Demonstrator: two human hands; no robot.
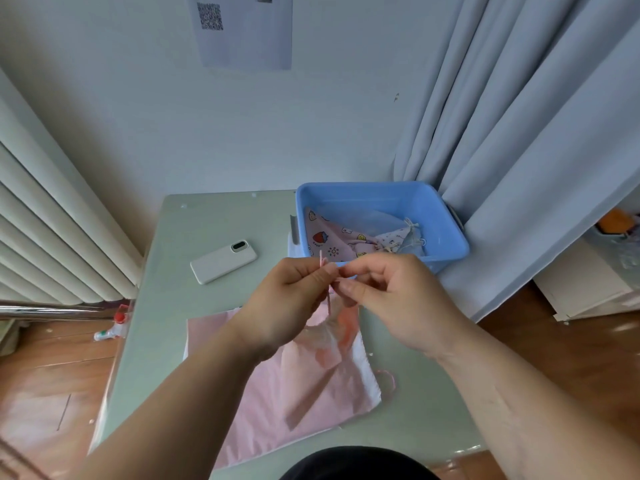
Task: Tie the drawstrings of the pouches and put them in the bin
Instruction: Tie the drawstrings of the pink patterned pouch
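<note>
A pale pink pouch (311, 386) lies on the table in front of me, its gathered mouth lifted toward my hands. My left hand (287, 303) pinches a thin pink drawstring (322, 263) whose end sticks up above the fingers. My right hand (391, 299) pinches the same drawstring just to the right, fingertips meeting those of the left. Another loop of pink cord (388, 379) lies on the table by the pouch's right edge. The blue plastic bin (446, 216) stands behind my hands and holds several pouches, among them a pink patterned one (332, 237).
A white phone (223, 261) lies face down on the grey-green table (194, 323), left of the bin. A radiator runs along the left, a curtain hangs at the right behind the bin. A small bottle (112, 329) lies on the wooden floor at the left.
</note>
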